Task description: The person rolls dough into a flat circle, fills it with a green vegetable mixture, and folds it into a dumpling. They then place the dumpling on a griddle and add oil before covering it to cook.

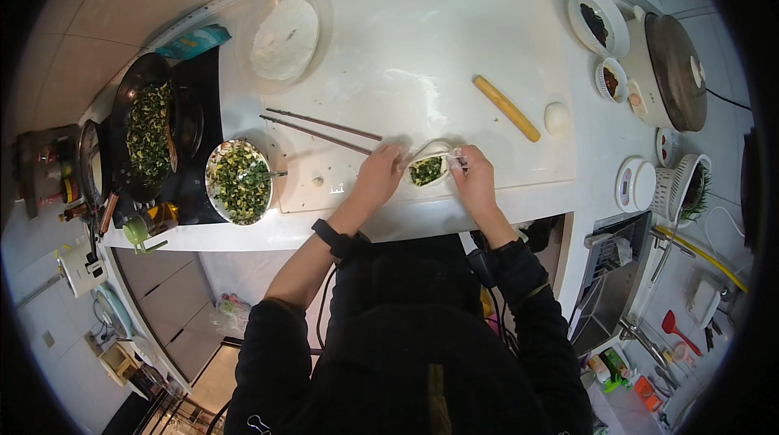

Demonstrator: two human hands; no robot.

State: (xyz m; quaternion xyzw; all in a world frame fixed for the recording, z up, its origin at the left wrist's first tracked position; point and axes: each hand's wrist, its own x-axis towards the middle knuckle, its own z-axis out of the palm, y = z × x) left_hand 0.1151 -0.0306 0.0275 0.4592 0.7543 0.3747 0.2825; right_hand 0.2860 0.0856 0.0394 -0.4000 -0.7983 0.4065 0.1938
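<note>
Between my hands is a dough wrapper (pixel 436 149) with chopped green and yellow filling (pixel 426 171) lying on its near part. My left hand (pixel 382 173) pinches the wrapper's left edge; my right hand (pixel 473 177) pinches its right edge, and both have floury fingertips. Just left of my left hand, a pair of dark chopsticks (pixel 322 124) rests on the white board (pixel 389 27). A wooden rolling pin (pixel 506 108) lies to the right, with a ball of dough (pixel 557 118) beyond it. Further left stands a bowl of the same filling (pixel 238 182) with a spoon in it.
A clear bowl of flour (pixel 285 39) stands at the back left. On the black hob at the left is a wok (pixel 146 130) of chopped greens, near an oil bottle (pixel 159 219). White bowls (pixel 599 20), a lidded cooker (pixel 666 73), a scale (pixel 636 184) and a sink (pixel 611 307) line the right.
</note>
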